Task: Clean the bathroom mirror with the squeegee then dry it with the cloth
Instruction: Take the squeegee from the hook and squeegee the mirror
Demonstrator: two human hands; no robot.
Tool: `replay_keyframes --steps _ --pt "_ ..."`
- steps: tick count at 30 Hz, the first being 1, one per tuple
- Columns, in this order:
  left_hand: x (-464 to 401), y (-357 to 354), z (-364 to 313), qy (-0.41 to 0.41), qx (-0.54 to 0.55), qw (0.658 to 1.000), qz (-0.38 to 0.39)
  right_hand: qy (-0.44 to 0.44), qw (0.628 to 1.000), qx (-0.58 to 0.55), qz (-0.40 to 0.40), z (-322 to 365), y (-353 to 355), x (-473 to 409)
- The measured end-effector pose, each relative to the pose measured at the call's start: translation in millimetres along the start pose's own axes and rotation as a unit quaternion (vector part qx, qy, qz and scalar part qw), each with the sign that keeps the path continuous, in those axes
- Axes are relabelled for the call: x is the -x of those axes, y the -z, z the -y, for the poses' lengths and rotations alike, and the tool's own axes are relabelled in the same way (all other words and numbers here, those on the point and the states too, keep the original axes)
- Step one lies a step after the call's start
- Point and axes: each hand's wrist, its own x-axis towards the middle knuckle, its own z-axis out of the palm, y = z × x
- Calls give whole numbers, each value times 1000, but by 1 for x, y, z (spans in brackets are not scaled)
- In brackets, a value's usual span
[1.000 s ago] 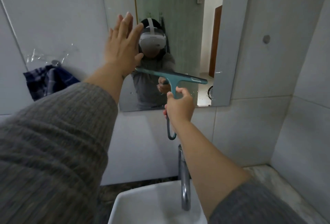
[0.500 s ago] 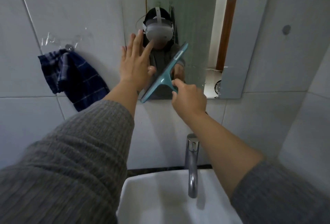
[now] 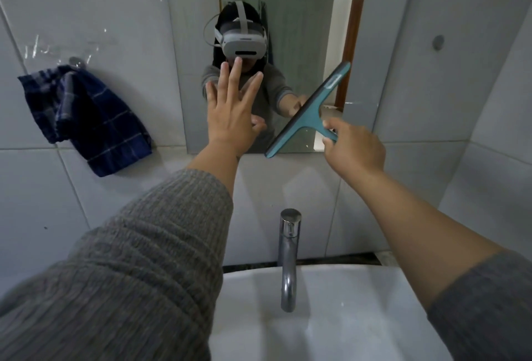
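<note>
Right hand (image 3: 355, 149) was closed around the squeegee (image 3: 309, 111) handle, blade tilted diagonally against the lower right part of the mirror (image 3: 290, 15). Left hand (image 3: 233, 110) was open, fingers spread, flat on or just off the glass, gripping nothing. Blue checked cloth (image 3: 86, 114) hung from a wall hook left of the mirror. Tap (image 3: 288, 257) and sink (image 3: 359, 317) below.

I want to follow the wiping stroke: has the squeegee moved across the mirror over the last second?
Yes. The squeegee has swung from level to steeply tilted and shifted right along the mirror, its upper tip now near the mirror's right edge, in the right hand.
</note>
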Motion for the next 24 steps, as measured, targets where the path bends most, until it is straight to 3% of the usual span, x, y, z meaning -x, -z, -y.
replay_keyframes --steps 7,13,24 --pt "2 -8 -21 7 13 1000 12 -95 993 -73 0 -42 -6 2" --pt "2 -10 -20 6 20 1000 14 -183 960 -210 -11 -46 -31 20" --pt "2 -13 -20 14 49 999 6 -237 927 -292 0 -43 -45 35"
